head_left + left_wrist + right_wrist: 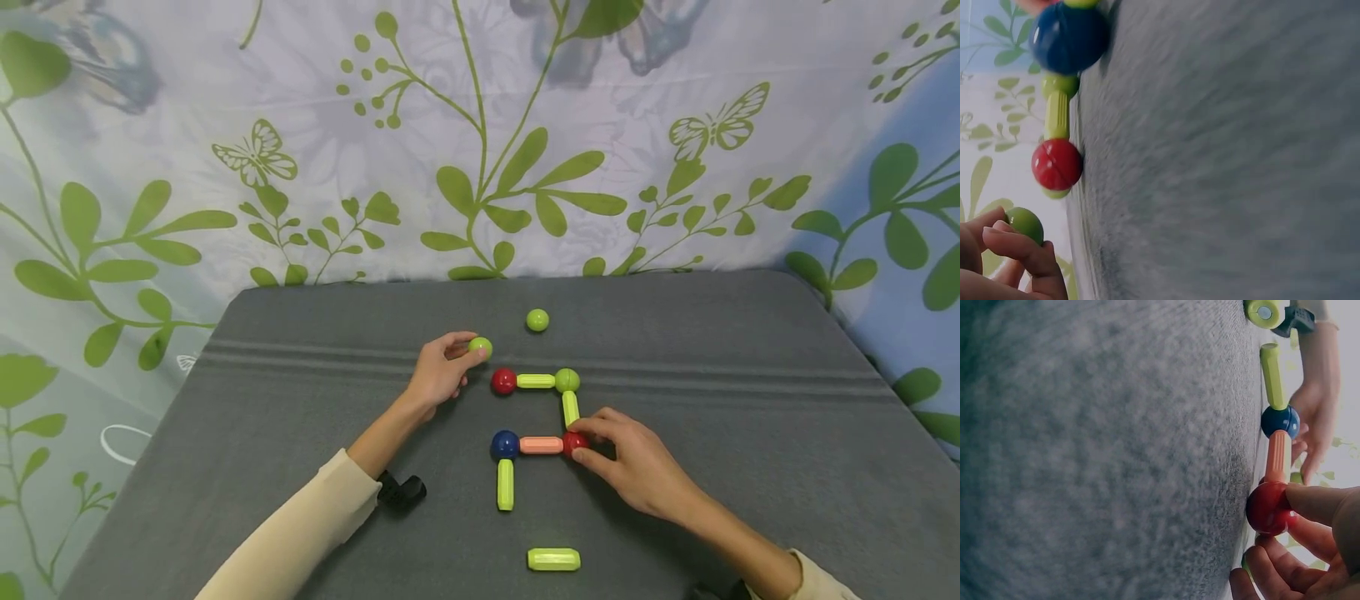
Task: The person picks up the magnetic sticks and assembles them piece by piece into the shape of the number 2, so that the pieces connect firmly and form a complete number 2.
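Three lime-green balls point(537, 320), two red balls point(504, 382) and one dark blue ball point(506, 444), six in all; four yellow-green rods point(554, 559), one at the blue ball's six o'clock, plus one salmon rod point(541, 445) at its three o'clock, making five rods

Head camera looks forward and down; wrist cameras, close, low and turned sideways, share a glossy blue ball point(1069, 39).

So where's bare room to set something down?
Grey fabric tabletop lies bare left of the left hand and right of the right hand. Crowded between them: glossy red, blue, lime balls and ribbed lime, orange rods.
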The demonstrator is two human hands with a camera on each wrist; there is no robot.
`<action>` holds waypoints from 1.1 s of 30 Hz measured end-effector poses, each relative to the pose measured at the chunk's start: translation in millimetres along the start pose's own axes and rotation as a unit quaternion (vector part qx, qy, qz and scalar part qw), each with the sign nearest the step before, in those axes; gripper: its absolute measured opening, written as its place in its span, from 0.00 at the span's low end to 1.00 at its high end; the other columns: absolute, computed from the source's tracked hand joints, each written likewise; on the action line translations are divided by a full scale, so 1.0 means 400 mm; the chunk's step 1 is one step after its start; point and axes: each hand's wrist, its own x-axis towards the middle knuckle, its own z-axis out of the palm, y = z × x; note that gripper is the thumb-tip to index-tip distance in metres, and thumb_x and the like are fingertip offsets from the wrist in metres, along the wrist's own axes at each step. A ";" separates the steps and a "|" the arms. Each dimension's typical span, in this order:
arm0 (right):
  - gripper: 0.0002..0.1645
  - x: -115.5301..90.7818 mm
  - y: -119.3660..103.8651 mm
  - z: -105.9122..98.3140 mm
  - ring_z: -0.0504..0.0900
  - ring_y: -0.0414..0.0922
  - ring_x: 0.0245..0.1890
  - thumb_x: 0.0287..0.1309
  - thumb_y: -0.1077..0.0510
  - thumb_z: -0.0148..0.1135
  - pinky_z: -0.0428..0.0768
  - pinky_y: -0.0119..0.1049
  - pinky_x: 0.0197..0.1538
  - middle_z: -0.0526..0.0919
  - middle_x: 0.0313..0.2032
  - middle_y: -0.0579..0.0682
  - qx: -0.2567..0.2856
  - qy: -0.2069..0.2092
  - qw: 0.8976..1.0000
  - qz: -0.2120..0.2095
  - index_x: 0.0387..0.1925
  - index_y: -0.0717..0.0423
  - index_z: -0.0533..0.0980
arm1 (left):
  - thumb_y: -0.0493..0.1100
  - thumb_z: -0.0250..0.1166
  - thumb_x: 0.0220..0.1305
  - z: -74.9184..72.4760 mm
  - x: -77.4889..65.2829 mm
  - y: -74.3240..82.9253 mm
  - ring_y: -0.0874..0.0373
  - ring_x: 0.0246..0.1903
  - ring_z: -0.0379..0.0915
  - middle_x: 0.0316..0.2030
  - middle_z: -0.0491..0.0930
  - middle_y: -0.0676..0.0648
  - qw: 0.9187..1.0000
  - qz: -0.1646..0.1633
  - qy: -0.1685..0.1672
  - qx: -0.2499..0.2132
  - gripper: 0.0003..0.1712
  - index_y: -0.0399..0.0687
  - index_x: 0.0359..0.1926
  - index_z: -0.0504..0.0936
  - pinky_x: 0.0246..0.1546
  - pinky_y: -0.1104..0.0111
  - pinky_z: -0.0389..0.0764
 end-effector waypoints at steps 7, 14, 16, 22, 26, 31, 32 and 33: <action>0.17 0.000 0.002 0.001 0.74 0.38 0.36 0.57 0.56 0.72 0.73 0.36 0.37 0.76 0.36 0.36 -0.001 0.002 1.000 -0.003 0.49 0.50 0.83 | 0.44 0.69 0.65 0.000 -0.060 -0.007 0.55 0.21 0.72 0.47 0.80 0.43 1.000 0.007 -0.006 0.014 0.22 0.46 0.58 0.77 0.18 0.68 0.70; 0.17 0.000 0.003 0.002 0.74 0.38 0.36 0.57 0.56 0.72 0.74 0.36 0.38 0.76 0.37 0.36 0.000 0.002 1.000 -0.006 0.49 0.50 0.83 | 0.44 0.71 0.63 0.001 -0.111 -0.006 0.56 0.20 0.71 0.48 0.79 0.42 0.999 0.010 -0.028 0.019 0.21 0.47 0.55 0.77 0.17 0.68 0.69; 0.17 0.000 0.002 0.002 0.74 0.38 0.36 0.57 0.56 0.72 0.74 0.36 0.38 0.76 0.36 0.36 -0.002 0.003 1.000 -0.006 0.49 0.50 0.83 | 0.44 0.71 0.62 0.001 -0.123 -0.006 0.57 0.20 0.71 0.48 0.79 0.42 0.999 0.010 -0.033 0.027 0.21 0.47 0.54 0.77 0.19 0.67 0.70; 0.17 -0.001 0.001 0.002 0.74 0.38 0.36 0.57 0.56 0.72 0.73 0.36 0.37 0.76 0.36 0.36 -0.002 0.004 1.000 -0.006 0.49 0.50 0.83 | 0.47 0.72 0.61 -0.004 -0.149 -0.019 0.55 0.24 0.72 0.46 0.80 0.43 0.998 0.018 -0.045 0.050 0.22 0.45 0.52 0.78 0.25 0.65 0.73; 0.17 -0.001 0.001 0.001 0.74 0.38 0.36 0.57 0.56 0.72 0.73 0.36 0.37 0.76 0.37 0.36 -0.001 0.003 1.000 -0.006 0.49 0.50 0.83 | 0.48 0.72 0.61 -0.008 -0.165 -0.027 0.55 0.34 0.76 0.43 0.81 0.46 0.996 0.027 -0.052 0.069 0.21 0.45 0.51 0.79 0.33 0.63 0.75; 0.17 -0.001 -0.001 0.001 0.74 0.38 0.36 0.58 0.56 0.72 0.73 0.36 0.37 0.76 0.37 0.36 0.000 0.002 1.000 -0.003 0.50 0.50 0.83 | 0.49 0.71 0.61 -0.011 -0.181 -0.031 0.54 0.45 0.75 0.42 0.81 0.48 0.993 0.035 -0.074 0.089 0.24 0.45 0.55 0.79 0.41 0.60 0.74; 0.17 -0.001 -0.002 0.001 0.74 0.38 0.36 0.58 0.56 0.71 0.73 0.36 0.37 0.76 0.37 0.36 0.000 0.001 1.000 -0.002 0.50 0.50 0.83 | 0.50 0.71 0.62 -0.011 -0.185 -0.031 0.53 0.45 0.75 0.42 0.81 0.48 0.992 0.036 -0.079 0.091 0.24 0.45 0.56 0.79 0.40 0.60 0.74; 0.17 -0.001 -0.002 0.001 0.74 0.38 0.36 0.58 0.56 0.71 0.73 0.36 0.37 0.76 0.37 0.36 0.000 0.001 1.000 -0.002 0.50 0.50 0.83 | 0.50 0.71 0.62 -0.011 -0.189 -0.031 0.53 0.45 0.75 0.42 0.81 0.48 0.992 0.036 -0.085 0.091 0.25 0.45 0.56 0.79 0.39 0.60 0.74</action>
